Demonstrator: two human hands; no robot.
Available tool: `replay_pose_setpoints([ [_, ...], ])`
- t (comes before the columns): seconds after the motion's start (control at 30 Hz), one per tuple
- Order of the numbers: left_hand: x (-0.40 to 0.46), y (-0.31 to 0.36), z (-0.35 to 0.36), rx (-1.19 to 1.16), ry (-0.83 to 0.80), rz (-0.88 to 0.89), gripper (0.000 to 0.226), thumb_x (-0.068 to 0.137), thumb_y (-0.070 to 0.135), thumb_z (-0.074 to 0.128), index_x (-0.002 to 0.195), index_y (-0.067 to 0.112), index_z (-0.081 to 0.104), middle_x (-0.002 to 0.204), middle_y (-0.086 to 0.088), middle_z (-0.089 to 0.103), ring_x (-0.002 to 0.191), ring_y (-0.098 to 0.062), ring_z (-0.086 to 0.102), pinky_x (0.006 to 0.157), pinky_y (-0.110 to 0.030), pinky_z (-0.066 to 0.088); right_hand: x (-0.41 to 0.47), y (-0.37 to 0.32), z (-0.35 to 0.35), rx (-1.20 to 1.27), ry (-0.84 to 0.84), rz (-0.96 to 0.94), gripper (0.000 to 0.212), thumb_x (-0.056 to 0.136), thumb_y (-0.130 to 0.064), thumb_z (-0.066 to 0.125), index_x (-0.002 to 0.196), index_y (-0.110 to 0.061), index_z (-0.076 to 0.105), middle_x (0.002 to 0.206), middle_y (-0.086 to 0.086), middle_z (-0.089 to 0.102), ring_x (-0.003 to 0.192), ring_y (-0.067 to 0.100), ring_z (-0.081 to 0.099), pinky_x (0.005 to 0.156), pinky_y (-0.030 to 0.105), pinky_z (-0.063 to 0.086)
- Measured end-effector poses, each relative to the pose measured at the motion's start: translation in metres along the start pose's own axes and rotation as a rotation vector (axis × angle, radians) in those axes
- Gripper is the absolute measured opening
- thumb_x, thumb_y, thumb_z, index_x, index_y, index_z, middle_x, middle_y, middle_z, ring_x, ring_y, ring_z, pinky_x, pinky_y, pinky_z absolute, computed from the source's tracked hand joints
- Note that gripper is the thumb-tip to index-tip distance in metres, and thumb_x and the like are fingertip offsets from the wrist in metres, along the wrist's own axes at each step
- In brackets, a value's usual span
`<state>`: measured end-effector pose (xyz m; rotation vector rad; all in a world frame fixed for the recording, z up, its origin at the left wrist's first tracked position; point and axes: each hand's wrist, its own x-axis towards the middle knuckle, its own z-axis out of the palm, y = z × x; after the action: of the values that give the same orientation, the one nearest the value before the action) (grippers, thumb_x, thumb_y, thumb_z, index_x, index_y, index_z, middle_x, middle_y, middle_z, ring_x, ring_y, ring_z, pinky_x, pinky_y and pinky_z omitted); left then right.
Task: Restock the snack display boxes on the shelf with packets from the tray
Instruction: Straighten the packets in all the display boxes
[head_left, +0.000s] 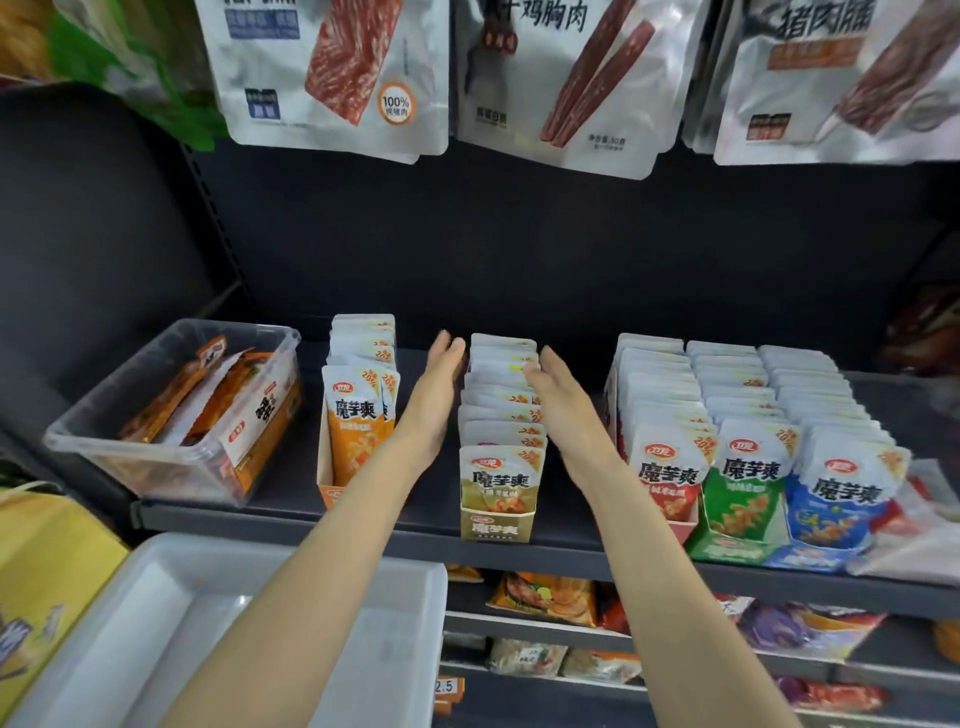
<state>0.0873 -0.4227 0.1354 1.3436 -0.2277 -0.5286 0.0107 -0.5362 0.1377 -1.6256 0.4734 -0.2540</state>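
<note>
Gold box (497, 522): sits on the shelf (291, 512) between the two hands, full of packets (501, 410) standing in a row.
Left hand (439, 387): fingers straight and close together, flat against the left side of the packets near the back.
Right hand (556, 387): fingers straight, on the right side of the same row; thumb touches the packet tops.
Orange box (332, 480): just left of the left fingers, with fewer packets.
Red, green and blue boxes (737, 535): right of the right fingers, full.
Clear tub (104, 447): far left of the fingers, holds orange packs.
Tray (384, 623): white, low down, under the left arm.
</note>
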Motion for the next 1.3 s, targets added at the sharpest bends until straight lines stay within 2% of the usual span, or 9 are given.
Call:
replay_pose_setpoints([
  [0.1,-0.009,0.001,0.005,0.035,-0.131,-0.099,0.041,0.097,0.049,0.04,0.117,0.022,0.063,0.108,-0.003,0.071,0.094,-0.014,0.069,0.071,-0.024,0.055,-0.008,0.008,0.007,0.17,-0.016,0.012,0.054,0.102,-0.033,0.037,0.151,-0.034,0.014,0.145,-0.005,0.044,0.115,0.009,0.054,0.093,0.027,0.046],
  [0.27,-0.013,-0.01,-0.003,0.067,-0.194,0.012,0.061,0.092,0.054,0.043,0.147,0.032,0.028,0.149,0.006,0.038,0.134,-0.011,0.039,0.113,-0.037,0.03,-0.019,0.008,0.0,0.142,-0.033,-0.099,0.054,0.102,-0.028,0.038,0.15,-0.035,0.016,0.119,-0.027,0.047,0.096,-0.014,0.054,0.074,0.01,0.046],
  [0.37,-0.022,-0.009,-0.003,0.252,-0.11,0.129,0.053,0.098,0.044,0.035,0.148,0.034,0.021,0.147,0.02,0.026,0.131,0.002,0.026,0.104,-0.018,0.028,-0.021,0.003,-0.008,-0.126,0.02,-0.18,0.054,0.1,-0.026,0.044,0.149,-0.03,0.022,0.136,-0.018,0.04,0.113,-0.01,0.046,0.082,0.007,0.041],
  [0.43,-0.024,-0.011,-0.008,0.315,-0.012,0.211,0.046,0.1,0.036,0.037,0.146,0.032,0.03,0.145,0.016,0.033,0.127,0.002,0.032,0.1,-0.018,0.032,-0.021,0.002,-0.016,-0.314,0.035,-0.229,0.047,0.1,-0.027,0.044,0.145,-0.03,0.033,0.144,-0.008,0.038,0.124,0.004,0.045,0.091,0.014,0.039],
  [0.53,-0.019,-0.018,-0.022,0.446,0.083,0.298,0.036,0.101,0.021,0.04,0.137,0.022,0.045,0.138,0.004,0.048,0.122,-0.006,0.046,0.103,-0.03,0.042,-0.025,0.002,-0.024,-0.431,0.052,-0.281,0.042,0.1,-0.022,0.045,0.141,-0.027,0.04,0.14,-0.005,0.044,0.113,0.006,0.054,0.081,0.007,0.04],
  [0.77,-0.004,0.002,-0.036,0.885,-0.159,0.233,0.044,0.092,0.006,0.056,0.134,0.016,0.05,0.114,0.005,0.06,0.089,-0.004,0.061,0.075,-0.014,0.048,-0.003,-0.007,-0.028,-0.59,-0.077,-0.2,0.047,0.091,-0.015,0.061,0.136,-0.016,0.045,0.111,0.003,0.065,0.095,0.017,0.065,0.088,0.039,0.054],
  [1.03,0.002,0.004,-0.037,0.894,-0.18,0.444,0.02,0.08,0.013,0.073,0.095,0.019,0.06,0.094,-0.002,0.064,0.086,-0.014,0.062,0.077,-0.029,0.054,0.011,-0.031,-0.035,-0.737,-0.213,-0.29,0.025,0.081,-0.008,0.073,0.097,-0.02,0.059,0.085,-0.001,0.065,0.057,0.01,0.067,0.066,0.03,0.059],
  [1.13,0.001,0.003,-0.036,0.925,-0.171,0.661,0.013,0.082,0.012,0.071,0.093,0.013,0.063,0.088,-0.001,0.066,0.082,-0.009,0.061,0.072,-0.024,0.054,0.011,-0.026,-0.035,-0.811,-0.075,-0.447,0.018,0.08,-0.008,0.073,0.082,-0.022,0.062,0.076,-0.004,0.067,0.061,0.007,0.065,0.072,0.032,0.058],
  [1.3,-0.008,-0.009,-0.04,0.93,-0.139,0.821,0.02,0.084,0.005,0.066,0.103,0.01,0.066,0.101,0.0,0.067,0.095,-0.002,0.06,0.078,-0.013,0.051,-0.004,-0.012,-0.034,-0.87,0.051,-0.634,0.017,0.085,-0.016,0.069,0.101,-0.016,0.069,0.095,-0.002,0.071,0.081,0.01,0.065,0.078,0.029,0.054],
])
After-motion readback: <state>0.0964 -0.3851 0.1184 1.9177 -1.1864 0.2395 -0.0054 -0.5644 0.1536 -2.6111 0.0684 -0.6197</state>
